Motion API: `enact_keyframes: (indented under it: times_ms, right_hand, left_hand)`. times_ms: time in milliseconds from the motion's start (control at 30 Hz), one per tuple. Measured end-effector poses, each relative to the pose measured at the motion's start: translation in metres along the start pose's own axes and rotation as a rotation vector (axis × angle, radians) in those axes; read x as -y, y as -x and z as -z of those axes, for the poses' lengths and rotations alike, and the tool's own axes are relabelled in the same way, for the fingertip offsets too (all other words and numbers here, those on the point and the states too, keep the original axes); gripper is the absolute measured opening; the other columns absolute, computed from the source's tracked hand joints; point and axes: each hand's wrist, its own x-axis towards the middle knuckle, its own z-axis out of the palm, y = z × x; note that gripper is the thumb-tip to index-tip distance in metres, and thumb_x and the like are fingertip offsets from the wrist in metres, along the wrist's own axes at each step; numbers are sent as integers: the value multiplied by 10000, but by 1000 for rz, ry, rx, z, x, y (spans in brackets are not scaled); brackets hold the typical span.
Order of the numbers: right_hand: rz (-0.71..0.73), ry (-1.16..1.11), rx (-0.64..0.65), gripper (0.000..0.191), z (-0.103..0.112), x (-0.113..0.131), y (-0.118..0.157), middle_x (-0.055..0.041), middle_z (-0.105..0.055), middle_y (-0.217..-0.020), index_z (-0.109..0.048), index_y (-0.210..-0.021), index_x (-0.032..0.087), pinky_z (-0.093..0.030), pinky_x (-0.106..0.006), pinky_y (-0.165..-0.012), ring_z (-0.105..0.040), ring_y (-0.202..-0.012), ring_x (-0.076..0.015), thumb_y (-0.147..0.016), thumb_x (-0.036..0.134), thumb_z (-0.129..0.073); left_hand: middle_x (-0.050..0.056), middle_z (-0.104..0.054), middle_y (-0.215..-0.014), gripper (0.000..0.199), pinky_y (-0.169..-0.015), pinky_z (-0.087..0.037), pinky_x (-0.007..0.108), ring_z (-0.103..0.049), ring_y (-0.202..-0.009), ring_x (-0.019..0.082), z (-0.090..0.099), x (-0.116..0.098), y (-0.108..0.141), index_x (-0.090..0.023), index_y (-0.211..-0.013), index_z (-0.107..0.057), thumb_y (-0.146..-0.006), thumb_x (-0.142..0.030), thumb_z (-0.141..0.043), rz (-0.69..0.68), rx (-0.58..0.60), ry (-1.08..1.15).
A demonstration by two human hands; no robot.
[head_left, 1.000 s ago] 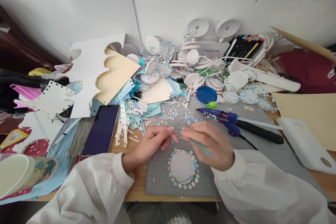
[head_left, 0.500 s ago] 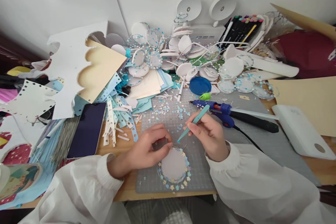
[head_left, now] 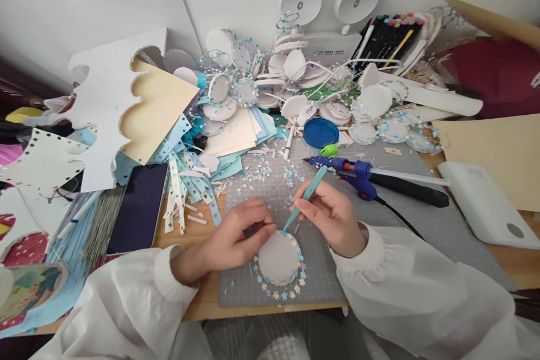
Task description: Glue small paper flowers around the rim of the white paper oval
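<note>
On the grey cutting mat (head_left: pixel 236 287) lies a white round disc (head_left: pixel 277 259), ringed by small blue, yellow and white paper flowers. My left hand (head_left: pixel 247 233) is at the disc's upper left edge, thumb and finger pinched together there; what is between them is too small to make out. In my right hand (head_left: pixel 327 211) are teal tweezers (head_left: pixel 310 190), slanting down to the left. Their tips meet the disc's top edge, with a tiny blue piece at the tips, close to my left fingertips. Loose paper flowers (head_left: pixel 259 171) are scattered behind my hands.
A blue hot glue gun (head_left: pixel 350 167) lies right of the mat's middle, its black cable running forward. A phone (head_left: pixel 137 208) and paper strips (head_left: pixel 175 197) are on the left. Behind are a blue lid (head_left: pixel 321 133) and several decorated discs (head_left: pixel 373 101). A white box-like device (head_left: pixel 485 202) sits right.
My right hand has moved slightly left and the tweezer tips have come down onto the disc's top edge. My left hand stays pinched at the same edge.
</note>
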Motion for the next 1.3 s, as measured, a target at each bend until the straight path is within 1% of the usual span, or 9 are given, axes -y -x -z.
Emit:
enact_keyframes:
  times_ms: [200, 333, 567, 733, 967, 1133, 1300]
  right_hand:
    - [-1, 35, 17, 186, 0, 0, 0, -2, -565, -648, -571, -792, 192, -466, -243, -490, -529, -538, -116, -857, 365, -597]
    - [-10, 28, 7, 180, 0, -1, 0, -6, -584, -659, -577, -796, 199, -473, -249, -491, -546, -550, -126, -851, 368, -606]
    - [12, 30, 12, 144, 0, -2, -1, -8, -586, -677, -588, -795, 193, -463, -249, -505, -543, -566, -124, -853, 324, -605]
    - [-19, 0, 29, 148, 1, -2, -2, -5, -590, -672, -593, -797, 188, -469, -242, -518, -538, -564, -116, -851, 324, -609]
    - [-126, -39, 44, 215, 1, -2, -5, -1, -564, -667, -604, -781, 180, -476, -238, -525, -531, -565, -109, -824, 387, -640]
    - [-143, -37, 52, 212, 1, -2, -5, 0, -558, -664, -606, -783, 191, -475, -246, -531, -528, -570, -114, -817, 396, -648]
    - [-121, -26, 61, 178, 1, -4, -4, 1, -563, -662, -612, -783, 197, -470, -251, -535, -527, -575, -118, -828, 366, -643]
  left_hand:
    - [14, -466, -713, 227, -637, -348, 256, -448, -679, 134, 0, 2, 0, -157, -729, -499, -929, -242, -433, 6, -2, 20]
    - [10, -459, -710, 234, -636, -343, 253, -443, -675, 131, 0, 2, 0, -155, -726, -498, -931, -244, -432, 6, -5, 21]
    - [7, -456, -719, 225, -634, -341, 246, -439, -673, 127, 0, 1, 0, -152, -736, -505, -932, -236, -434, 8, -7, 32]
    - [5, -453, -711, 224, -632, -339, 246, -434, -668, 126, 0, 1, 1, -152, -729, -505, -927, -234, -441, -4, -11, 29]
    - [7, -458, -723, 229, -634, -343, 250, -434, -671, 123, -1, 2, 0, -150, -742, -504, -938, -242, -429, -2, -13, 36]
    - [1, -446, -715, 226, -622, -337, 248, -420, -657, 118, -1, 2, 1, -152, -737, -497, -937, -237, -432, 4, -13, 22]
    - [2, -450, -717, 225, -622, -343, 246, -427, -659, 119, -1, 1, 1, -152, -735, -499, -934, -233, -435, -7, -18, 26]
